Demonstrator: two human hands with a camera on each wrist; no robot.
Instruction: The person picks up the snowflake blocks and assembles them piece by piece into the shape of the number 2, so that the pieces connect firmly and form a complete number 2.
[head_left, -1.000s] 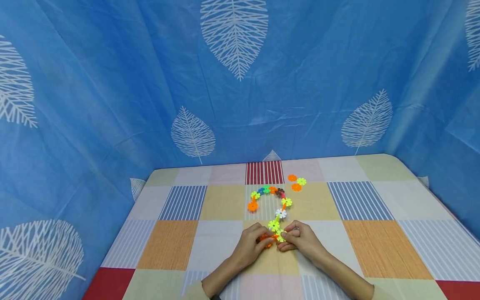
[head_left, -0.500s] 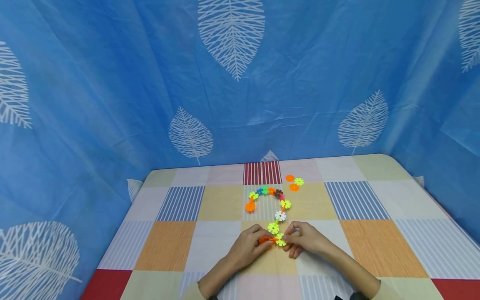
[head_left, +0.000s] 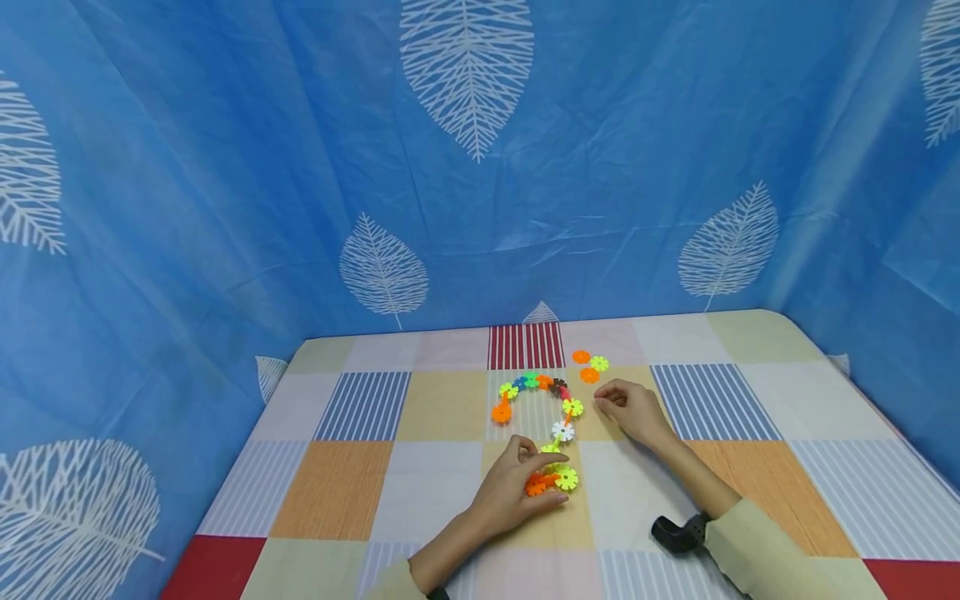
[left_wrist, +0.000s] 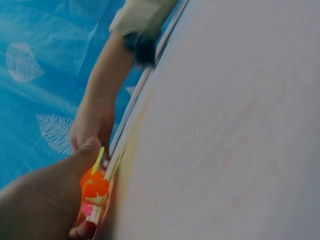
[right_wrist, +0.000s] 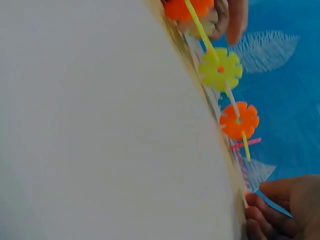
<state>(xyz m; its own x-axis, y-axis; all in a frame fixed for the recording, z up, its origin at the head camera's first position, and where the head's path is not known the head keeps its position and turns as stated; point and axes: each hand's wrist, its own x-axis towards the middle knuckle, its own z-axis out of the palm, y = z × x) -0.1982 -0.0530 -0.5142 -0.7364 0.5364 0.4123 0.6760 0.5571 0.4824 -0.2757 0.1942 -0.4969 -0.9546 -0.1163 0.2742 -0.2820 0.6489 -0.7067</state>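
Observation:
A chain of flower-shaped interlocking discs (head_left: pixel 562 431) curves across the patterned cloth in several colours. At its near end, my left hand (head_left: pixel 506 487) arches its index finger and thumb round orange and yellow discs (head_left: pixel 566 477). The left wrist view has an orange disc (left_wrist: pixel 95 184) between thumb and fingers. My right hand (head_left: pixel 633 410) is to the right of the chain, its fingers loosely bent with nothing seen in them. Just beyond those fingertips lie loose discs, two orange (head_left: pixel 589 376) and one yellow (head_left: pixel 599 363). The right wrist view shows the right fingers (right_wrist: pixel 270 217) below the chain.
The table (head_left: pixel 442 479) has a patchwork-print cover. Blue curtains (head_left: pixel 585 208) with white leaf prints hang behind it and at both sides. A black wrist strap (head_left: pixel 678 533) sits at the right sleeve.
My right hand has left the yellow disc at the chain's near end and moved away, towards the loose discs. My left hand stays at the chain, with index finger and thumb spread wider.

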